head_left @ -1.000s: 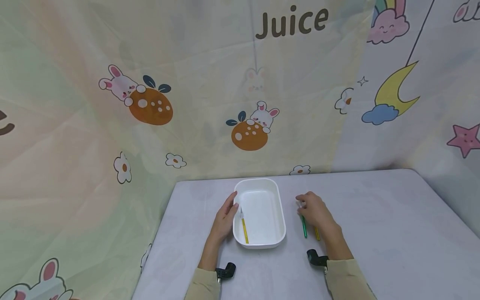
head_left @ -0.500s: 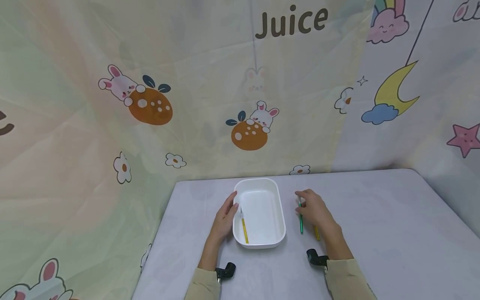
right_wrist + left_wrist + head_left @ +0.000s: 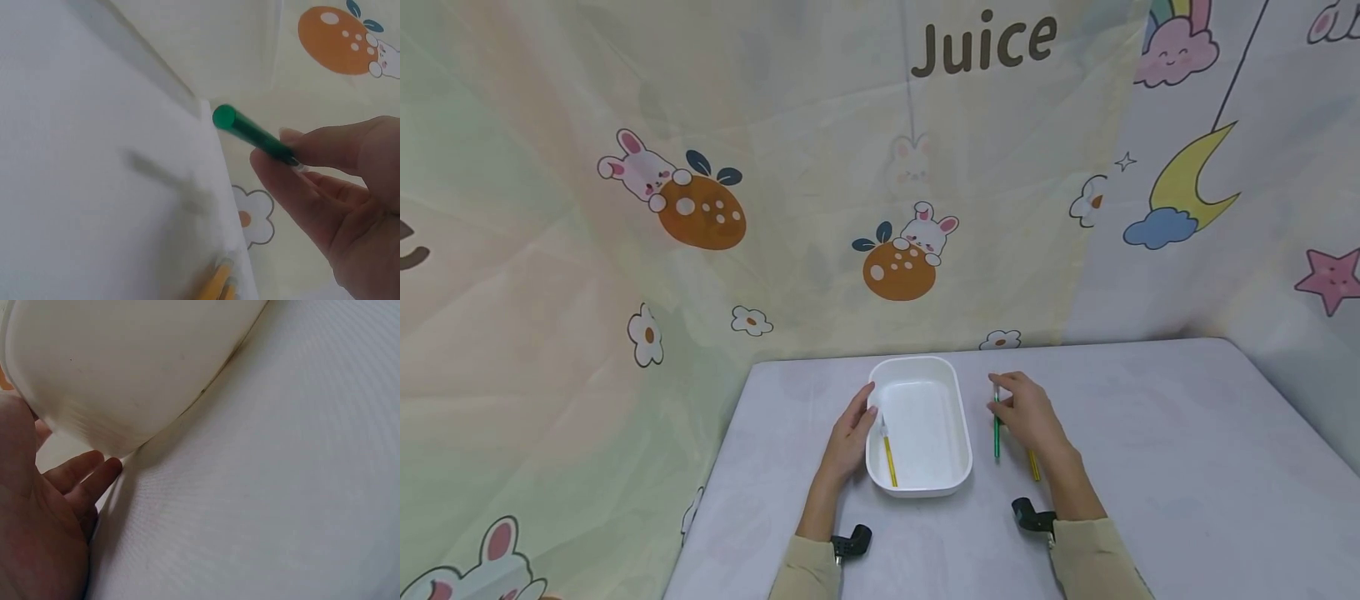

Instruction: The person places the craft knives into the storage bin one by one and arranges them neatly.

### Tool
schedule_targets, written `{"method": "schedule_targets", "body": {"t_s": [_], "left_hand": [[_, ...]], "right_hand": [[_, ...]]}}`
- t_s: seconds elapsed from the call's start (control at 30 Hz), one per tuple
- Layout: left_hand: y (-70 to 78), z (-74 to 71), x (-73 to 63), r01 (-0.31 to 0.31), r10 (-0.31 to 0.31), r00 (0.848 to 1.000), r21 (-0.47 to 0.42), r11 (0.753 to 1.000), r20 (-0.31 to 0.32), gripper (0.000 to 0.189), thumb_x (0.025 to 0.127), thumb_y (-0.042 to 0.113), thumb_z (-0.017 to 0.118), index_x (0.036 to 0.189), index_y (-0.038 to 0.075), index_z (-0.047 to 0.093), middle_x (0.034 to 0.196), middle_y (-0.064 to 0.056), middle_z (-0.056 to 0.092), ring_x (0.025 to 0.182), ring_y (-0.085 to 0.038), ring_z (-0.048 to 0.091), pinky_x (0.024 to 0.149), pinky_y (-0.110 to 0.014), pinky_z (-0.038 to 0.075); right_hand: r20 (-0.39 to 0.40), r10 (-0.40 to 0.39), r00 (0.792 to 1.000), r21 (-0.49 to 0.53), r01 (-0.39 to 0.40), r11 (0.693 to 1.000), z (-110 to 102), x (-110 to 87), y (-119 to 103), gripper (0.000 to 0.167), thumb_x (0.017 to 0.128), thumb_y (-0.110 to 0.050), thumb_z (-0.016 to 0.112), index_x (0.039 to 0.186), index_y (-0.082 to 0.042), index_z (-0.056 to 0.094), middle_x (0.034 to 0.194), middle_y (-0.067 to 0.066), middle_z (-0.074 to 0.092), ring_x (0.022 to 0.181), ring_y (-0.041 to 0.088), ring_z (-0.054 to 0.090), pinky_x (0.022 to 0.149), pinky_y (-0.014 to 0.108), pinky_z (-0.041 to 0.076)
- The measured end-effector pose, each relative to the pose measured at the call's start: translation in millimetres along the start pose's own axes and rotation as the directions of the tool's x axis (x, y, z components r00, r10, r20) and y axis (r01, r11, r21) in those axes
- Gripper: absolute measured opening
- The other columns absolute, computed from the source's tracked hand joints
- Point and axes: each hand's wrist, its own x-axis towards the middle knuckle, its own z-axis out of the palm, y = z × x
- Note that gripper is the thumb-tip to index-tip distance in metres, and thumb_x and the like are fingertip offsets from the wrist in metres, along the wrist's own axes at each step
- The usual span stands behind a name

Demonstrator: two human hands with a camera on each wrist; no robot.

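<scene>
A slim green pen-like stick (image 3: 997, 437) with a pale clear end is pinched between the thumb and fingers of my right hand (image 3: 1028, 417). In the right wrist view the green stick (image 3: 253, 132) points its blunt end toward the camera, above its shadow on the table. My left hand (image 3: 847, 442) rests against the left side of a white tray (image 3: 955, 433), fingertips at the rim. The left wrist view has the extended fingers (image 3: 84, 481) by the tray's outer wall (image 3: 125, 369). Inside the tray, along its left side, lies a yellow stick (image 3: 890, 461) with a pale pointed tip.
Yellow sticks (image 3: 219, 281) with clear ends lie on the table under the right hand, which partly hides them in the head view. The white-covered table (image 3: 1187, 467) reaches back to a printed cloth backdrop (image 3: 805, 275).
My right hand has moved slightly up and left with the green stick, whose lower end has shifted away from the yellow ones. The left hand and tray stay put.
</scene>
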Motion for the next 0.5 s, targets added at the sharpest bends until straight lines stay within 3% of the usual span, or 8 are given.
{"method": "schedule_targets", "body": {"t_s": [0.27, 0.5], "left_hand": [[-1.1, -0.9, 0.7, -0.006, 0.006, 1.000, 0.009, 1.000, 0.001, 0.046, 0.109, 0.031, 0.053, 0.154, 0.041, 0.046, 0.166, 0.007, 0.040, 0.157, -0.024, 0.034, 0.127, -0.052, 0.030], [0.5, -0.6, -0.6, -0.009, 0.009, 1.000, 0.016, 1.000, -0.002, 0.046, 0.109, 0.034, 0.052, 0.154, 0.041, 0.046, 0.166, 0.008, 0.040, 0.157, -0.025, 0.034, 0.127, -0.052, 0.030]], "right_hand": [[-0.033, -0.046, 0.998, 0.095, 0.049, 0.994, -2.1, -1.4, -5.7, 0.060, 0.096, -0.007, 0.073, 0.152, -0.004, 0.052, 0.152, 0.024, 0.047, 0.086, 0.020, 0.075, 0.067, 0.023, 0.063], [-0.043, -0.061, 0.997, 0.099, 0.065, 0.993, -0.3, -0.7, -8.6, 0.070, 0.092, -0.006, 0.078, 0.155, -0.005, 0.048, 0.155, 0.022, 0.044, 0.093, 0.024, 0.072, 0.072, 0.027, 0.064]]}}
